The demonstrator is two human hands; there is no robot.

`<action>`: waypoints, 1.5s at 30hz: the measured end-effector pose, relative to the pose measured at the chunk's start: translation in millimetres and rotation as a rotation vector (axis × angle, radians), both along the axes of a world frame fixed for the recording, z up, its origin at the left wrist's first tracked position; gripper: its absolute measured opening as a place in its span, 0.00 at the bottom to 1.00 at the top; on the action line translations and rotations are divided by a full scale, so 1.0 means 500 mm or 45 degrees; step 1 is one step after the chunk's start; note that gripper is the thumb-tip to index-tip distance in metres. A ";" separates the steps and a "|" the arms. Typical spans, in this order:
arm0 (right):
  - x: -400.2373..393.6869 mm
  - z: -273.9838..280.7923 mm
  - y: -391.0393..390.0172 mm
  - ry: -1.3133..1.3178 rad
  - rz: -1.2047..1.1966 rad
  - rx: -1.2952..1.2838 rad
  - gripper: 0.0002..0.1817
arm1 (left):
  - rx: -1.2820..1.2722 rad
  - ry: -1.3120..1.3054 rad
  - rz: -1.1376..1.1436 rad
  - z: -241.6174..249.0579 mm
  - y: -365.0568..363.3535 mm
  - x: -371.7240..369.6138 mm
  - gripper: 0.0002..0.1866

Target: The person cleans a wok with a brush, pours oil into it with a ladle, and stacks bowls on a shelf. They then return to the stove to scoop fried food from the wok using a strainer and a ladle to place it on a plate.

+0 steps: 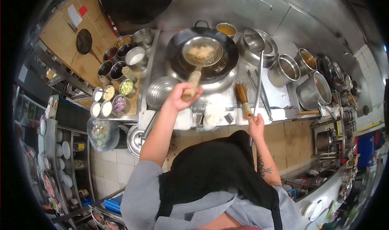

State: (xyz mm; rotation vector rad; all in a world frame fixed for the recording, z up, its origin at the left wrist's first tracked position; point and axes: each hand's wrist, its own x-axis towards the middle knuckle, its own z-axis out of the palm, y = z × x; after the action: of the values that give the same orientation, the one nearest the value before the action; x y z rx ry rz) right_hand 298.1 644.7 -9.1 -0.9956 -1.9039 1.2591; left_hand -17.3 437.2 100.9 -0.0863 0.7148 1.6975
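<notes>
My left hand is closed round the wrapped handle of a strainer. Its round bowl sits over the black wok, with pale orange pieces of food in it. My right hand grips the long metal shaft of a ladle. The ladle's bowl lies at the far end, over a wide metal pot right of the wok. Just left of my right hand, a bamboo brush lies on the stove edge. Beside my left hand is a perforated skimmer.
Several metal containers of ingredients, one with chopped red onion, stand at the left. A cup of orange-yellow liquid is behind the wok. Tall pots line the right side. A tap juts from the back wall.
</notes>
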 end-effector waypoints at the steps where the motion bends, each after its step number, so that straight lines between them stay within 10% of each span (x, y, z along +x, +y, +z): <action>1: -0.012 0.007 -0.005 0.028 0.020 -0.097 0.05 | 0.002 -0.042 0.001 0.001 0.002 -0.006 0.33; 16: -0.081 0.118 -0.069 -0.102 0.336 -0.427 0.10 | 0.179 -0.327 0.026 -0.041 -0.001 -0.027 0.20; 26: -0.097 0.121 -0.007 -0.120 0.371 -0.283 0.10 | 0.070 0.167 0.131 -0.011 -0.005 0.092 0.16; 35: -0.171 0.135 0.044 -0.137 0.332 0.677 0.24 | 0.020 0.400 0.222 0.094 -0.050 0.203 0.18; 42: -0.151 0.215 -0.010 -0.162 0.617 -0.593 0.28 | 0.048 0.358 0.215 0.083 -0.055 0.211 0.20; 45: -0.149 0.220 -0.023 -0.047 0.623 -0.661 0.30 | 0.061 0.358 0.229 0.079 -0.064 0.209 0.20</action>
State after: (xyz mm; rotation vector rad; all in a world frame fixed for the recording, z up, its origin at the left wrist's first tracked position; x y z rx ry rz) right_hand 223.6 633.0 100.8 -0.8132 -1.9590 2.1076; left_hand 87.0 405.0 140.3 0.1277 0.8952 1.9206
